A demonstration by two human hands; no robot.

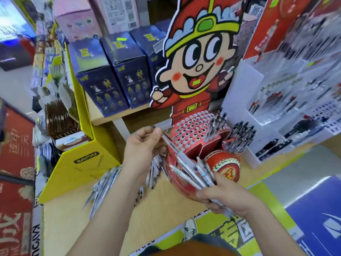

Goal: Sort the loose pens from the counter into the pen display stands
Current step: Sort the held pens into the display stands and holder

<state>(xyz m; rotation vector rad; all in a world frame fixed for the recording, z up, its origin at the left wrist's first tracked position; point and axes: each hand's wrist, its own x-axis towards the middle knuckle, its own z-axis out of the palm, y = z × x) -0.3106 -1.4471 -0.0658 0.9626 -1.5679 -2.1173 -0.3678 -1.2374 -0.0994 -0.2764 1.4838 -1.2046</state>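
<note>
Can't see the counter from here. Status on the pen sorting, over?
Left hand pinches one pen by the red stand. Right hand grips a bundle of pens. More loose pens lie on the counter. Holes mostly empty, nothing blocking them.

We log the pen stand [191, 133] on the tabletop [156, 209], loose pens [103, 187] left before it, boxes [118, 76] behind, tiered rack [287, 100] right.
</note>
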